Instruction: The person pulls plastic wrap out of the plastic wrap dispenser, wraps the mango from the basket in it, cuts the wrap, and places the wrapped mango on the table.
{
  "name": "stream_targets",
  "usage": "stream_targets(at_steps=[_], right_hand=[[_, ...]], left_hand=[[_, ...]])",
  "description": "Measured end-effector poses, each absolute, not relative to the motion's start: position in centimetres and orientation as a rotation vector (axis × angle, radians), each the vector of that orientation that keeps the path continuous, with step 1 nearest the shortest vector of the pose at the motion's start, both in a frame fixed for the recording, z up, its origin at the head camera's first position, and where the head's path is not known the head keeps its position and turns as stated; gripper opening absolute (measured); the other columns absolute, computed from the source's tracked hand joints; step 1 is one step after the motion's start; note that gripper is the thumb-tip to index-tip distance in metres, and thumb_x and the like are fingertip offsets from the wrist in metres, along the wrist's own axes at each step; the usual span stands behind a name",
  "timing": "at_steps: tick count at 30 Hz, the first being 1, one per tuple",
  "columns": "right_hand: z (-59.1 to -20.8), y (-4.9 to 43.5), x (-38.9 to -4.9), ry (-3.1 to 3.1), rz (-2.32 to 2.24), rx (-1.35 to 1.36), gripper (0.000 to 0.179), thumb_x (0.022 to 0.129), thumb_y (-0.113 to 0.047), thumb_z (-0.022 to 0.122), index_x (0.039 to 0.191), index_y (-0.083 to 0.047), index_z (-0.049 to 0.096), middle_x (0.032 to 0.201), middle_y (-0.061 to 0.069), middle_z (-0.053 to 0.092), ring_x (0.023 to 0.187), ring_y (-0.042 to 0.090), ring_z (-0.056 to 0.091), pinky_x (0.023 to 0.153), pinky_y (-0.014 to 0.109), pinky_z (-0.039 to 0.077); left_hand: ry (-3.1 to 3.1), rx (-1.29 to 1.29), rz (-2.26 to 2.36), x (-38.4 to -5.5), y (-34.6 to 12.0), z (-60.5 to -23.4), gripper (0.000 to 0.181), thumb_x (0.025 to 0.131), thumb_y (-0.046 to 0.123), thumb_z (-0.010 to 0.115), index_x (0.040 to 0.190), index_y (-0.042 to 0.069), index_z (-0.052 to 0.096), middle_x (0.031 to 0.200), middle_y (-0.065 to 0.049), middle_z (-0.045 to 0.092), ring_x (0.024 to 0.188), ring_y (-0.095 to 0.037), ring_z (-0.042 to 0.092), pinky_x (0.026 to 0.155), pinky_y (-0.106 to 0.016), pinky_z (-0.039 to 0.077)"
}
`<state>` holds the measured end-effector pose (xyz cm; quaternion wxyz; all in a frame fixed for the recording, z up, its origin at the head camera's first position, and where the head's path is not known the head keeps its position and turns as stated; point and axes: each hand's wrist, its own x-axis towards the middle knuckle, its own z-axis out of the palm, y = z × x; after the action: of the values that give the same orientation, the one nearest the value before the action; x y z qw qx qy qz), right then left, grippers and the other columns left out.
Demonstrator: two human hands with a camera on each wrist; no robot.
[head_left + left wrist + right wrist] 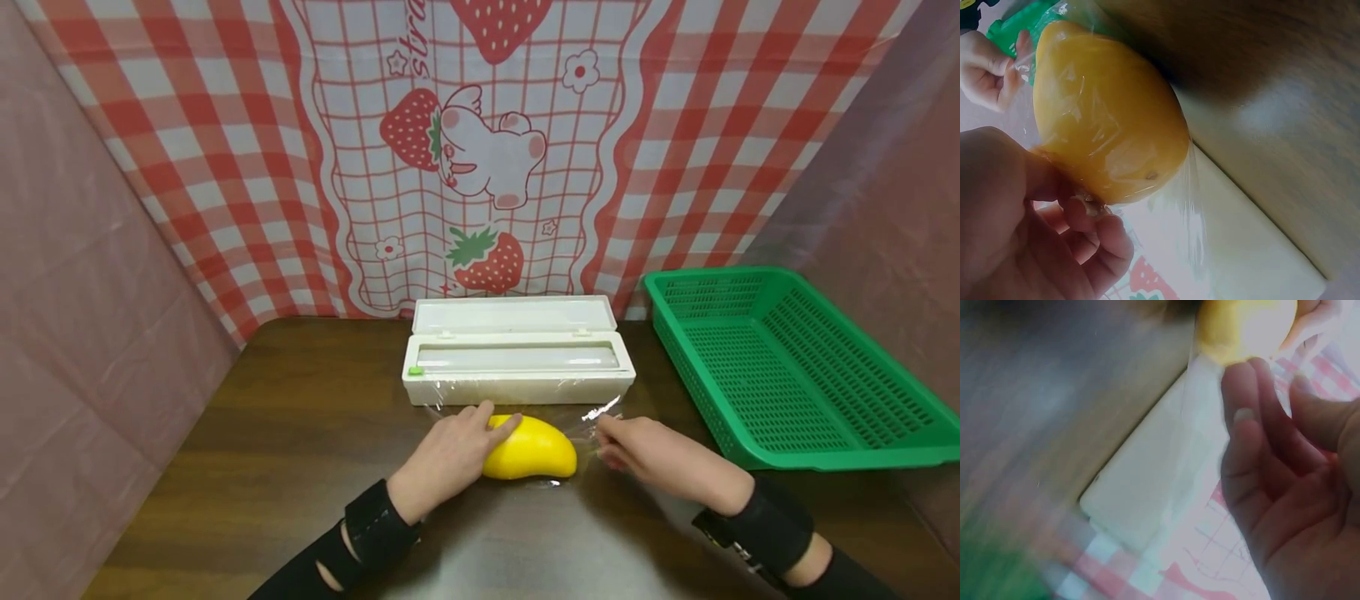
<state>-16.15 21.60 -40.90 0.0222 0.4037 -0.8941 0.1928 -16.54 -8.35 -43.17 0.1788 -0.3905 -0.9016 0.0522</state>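
A yellow mango [534, 450] lies on its side on the table before the dispenser, clear plastic wrap [1194, 206] drawn over and around it. My left hand [453, 450] holds the mango's left end, one digit lying over its top. In the left wrist view, those fingertips [1094, 206] bunch crumpled film against the fruit's end. My right hand [637, 446] is just right of the mango with curled fingers, pinching the film's edge; in the left wrist view its thumb and forefinger meet on the film.
A white cling-film dispenser [517, 390] stands behind the mango, lid raised and roll showing; film runs from its front. A green plastic basket [731, 425] sits to the right. A red-and-white checked cloth [225, 150] hangs behind the brown wooden table [300, 400].
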Motion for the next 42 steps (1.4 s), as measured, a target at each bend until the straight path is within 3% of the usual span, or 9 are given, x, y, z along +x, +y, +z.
stream_targets(at_steps=[4,12,31,35,42], right_hand=[[-41.3,20.6,-16.4,-2.726,0.594,1.22,0.024,0.088,-0.018,0.06,0.083,-0.024,0.037,0.066,-0.015,0.032,0.058,0.0,0.039,0.053,0.02,0.036],[-42.2,18.6,-17.1,-2.671,0.65,1.219,0.017,0.091,-0.02,0.056,0.086,-0.024,0.04,0.073,-0.013,0.042,0.066,0.002,0.044,0.058,0.02,0.039],[-43.7,16.7,-17.7,-2.467,0.495,1.216,0.013,0.087,-0.024,0.062,0.088,-0.02,0.049,0.087,-0.011,0.037,0.076,0.005,0.038,0.065,0.019,0.038],[-43.8,16.9,-17.6,-2.458,0.538,1.223,0.013,0.086,-0.022,0.063,0.09,-0.02,0.051,0.088,-0.011,0.039,0.077,0.004,0.039,0.065,0.019,0.039],[-43.7,17.4,-16.7,-2.575,0.557,1.159,0.023,0.084,-0.03,0.065,0.102,-0.018,0.055,0.095,-0.009,0.05,0.082,0.002,0.045,0.071,0.021,0.043]], left_hand=[[-2.525,-1.101,0.151,-16.5,-8.3,-43.2,0.047,0.091,0.012,0.05,0.136,0.026,0.048,0.088,-0.004,0.038,0.062,-0.014,0.036,0.046,-0.023,0.035],[-2.534,-1.11,0.157,-16.7,-8.5,-43.2,0.048,0.092,0.014,0.051,0.137,0.027,0.046,0.088,-0.004,0.038,0.061,-0.014,0.037,0.046,-0.023,0.037],[-2.596,-1.085,0.053,-16.8,-8.3,-43.3,0.043,0.091,0.017,0.053,0.134,0.023,0.05,0.089,-0.002,0.038,0.065,-0.013,0.039,0.053,-0.023,0.039],[-2.649,-1.001,-0.094,-16.7,-8.0,-43.3,0.037,0.09,0.021,0.057,0.126,0.017,0.055,0.09,-0.001,0.038,0.072,-0.013,0.04,0.054,-0.022,0.039],[-2.512,-0.838,-0.179,-16.4,-8.1,-43.4,0.017,0.089,0.018,0.051,0.101,0.015,0.062,0.084,0.002,0.044,0.074,-0.012,0.043,0.049,-0.023,0.043]])
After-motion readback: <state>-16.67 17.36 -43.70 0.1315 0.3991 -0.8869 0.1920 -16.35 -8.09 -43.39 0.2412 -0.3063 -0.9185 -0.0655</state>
